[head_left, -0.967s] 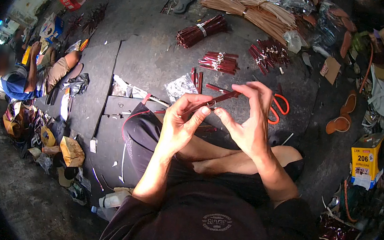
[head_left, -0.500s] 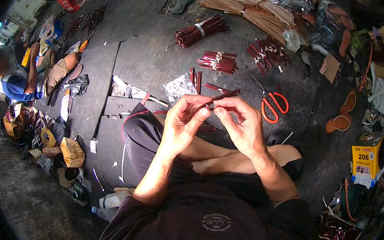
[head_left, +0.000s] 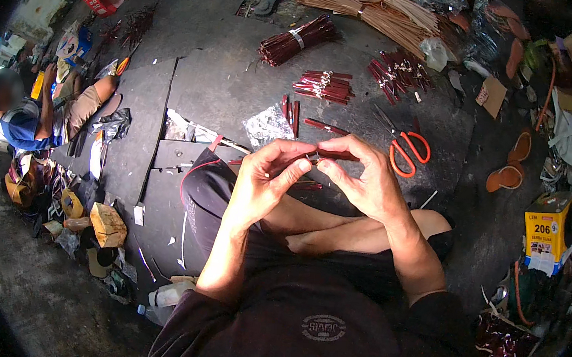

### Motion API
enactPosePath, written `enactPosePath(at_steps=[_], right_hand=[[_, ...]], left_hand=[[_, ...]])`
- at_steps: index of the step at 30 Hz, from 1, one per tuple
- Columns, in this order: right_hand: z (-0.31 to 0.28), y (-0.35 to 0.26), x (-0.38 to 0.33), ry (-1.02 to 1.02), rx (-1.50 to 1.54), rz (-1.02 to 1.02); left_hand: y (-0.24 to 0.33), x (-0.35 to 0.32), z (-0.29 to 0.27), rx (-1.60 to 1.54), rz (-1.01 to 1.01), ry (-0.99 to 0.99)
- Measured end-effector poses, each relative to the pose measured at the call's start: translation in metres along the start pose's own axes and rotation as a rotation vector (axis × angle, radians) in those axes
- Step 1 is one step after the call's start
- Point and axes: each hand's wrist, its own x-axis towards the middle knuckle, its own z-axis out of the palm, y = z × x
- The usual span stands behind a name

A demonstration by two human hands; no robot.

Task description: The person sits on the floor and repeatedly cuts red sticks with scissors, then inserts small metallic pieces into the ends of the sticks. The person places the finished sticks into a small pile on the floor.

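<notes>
My left hand (head_left: pixel 265 180) and my right hand (head_left: pixel 369 185) meet above my crossed legs. Thumbs and fingertips of both pinch a small dark red strip with a shiny metal piece (head_left: pixel 313 157), mostly hidden by the fingers. Just beyond lie a clear plastic bag with small silvery bits (head_left: pixel 268 126), two upright-lying red strips (head_left: pixel 295 116) and a single red strip (head_left: pixel 325 126). Scissors with orange handles (head_left: pixel 393 156) rest beyond my right hand. Farther off is a stack of red strips with metal fittings (head_left: pixel 323 86).
A banded bundle of dark red strips (head_left: pixel 296 40), a loose red pile (head_left: pixel 400 78) and long tan strips (head_left: pixel 367 14) lie at the back. Sandals (head_left: pixel 509 174) and a yellow can (head_left: pixel 545 234) stand right. Another person (head_left: pixel 30 116) sits far left among clutter.
The strip's end, which stuck out past my right fingertips, no longer shows there. My right fingers have shifted and curve over it; both hands stay together at about the same place.
</notes>
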Motion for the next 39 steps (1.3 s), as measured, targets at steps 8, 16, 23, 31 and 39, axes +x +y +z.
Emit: enactPosePath(at_steps=[8,16,23,31,39], right_hand=[[0.002,0.000,-0.003,0.000,0.124,0.083],[0.001,0.000,-0.003,-0.025,0.186,0.013],[0.004,-0.005,-0.003,0.032,0.155,-0.025],[-0.011,-0.015,-0.001,-0.002,-0.151,-0.288],[-0.008,-0.014,-0.005,0.037,-0.061,-0.297]], left_hand=[[0.010,-0.003,-0.001,0.193,0.058,0.072],[0.014,-0.006,-0.006,0.294,0.149,0.056],[0.007,-0.007,-0.004,0.186,0.203,0.077],[0.009,-0.004,-0.007,0.288,0.289,-0.028],[0.014,-0.007,-0.007,0.371,0.409,-0.006]])
